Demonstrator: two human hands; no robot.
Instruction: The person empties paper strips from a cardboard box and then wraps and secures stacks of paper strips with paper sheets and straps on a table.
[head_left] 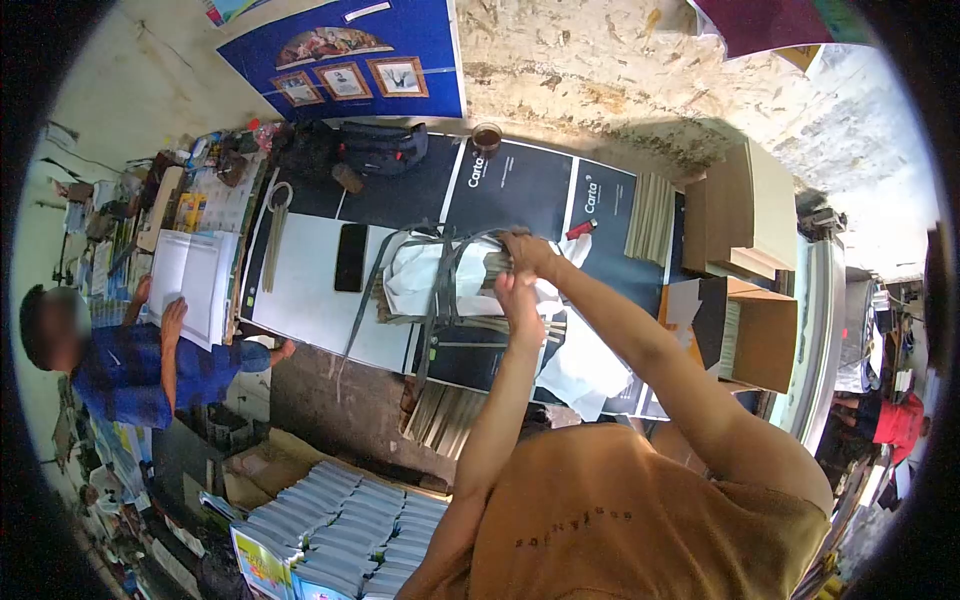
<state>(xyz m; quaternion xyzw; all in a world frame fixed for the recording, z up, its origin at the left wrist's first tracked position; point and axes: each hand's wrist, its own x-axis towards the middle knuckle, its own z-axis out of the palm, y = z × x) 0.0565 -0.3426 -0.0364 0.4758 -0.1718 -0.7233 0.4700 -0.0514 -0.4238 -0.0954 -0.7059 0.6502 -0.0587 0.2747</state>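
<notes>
A bundle wrapped in white paper (410, 280) lies on the table, with the edges of stacked sheets showing at its sides. Dark grey straps (443, 280) cross over it, and loose strap ends hang down past the table's front edge. Both hands are at the bundle's right end, close together. My left hand (520, 300) is closed on the paper there, its fingertips partly hidden. Just above it, my right hand (528, 252) bends its fingers over the far corner of the wrapping. A loose white sheet (585, 370) lies to the right, below my right forearm.
A black phone (351, 257), a glass (486, 139), a red lighter (580, 229) and a board stack (650, 218) lie on the table. Cardboard boxes (745, 205) stand at right. Stacked booklets (340, 520) sit below. Another person (130, 365) handles white sheets at left.
</notes>
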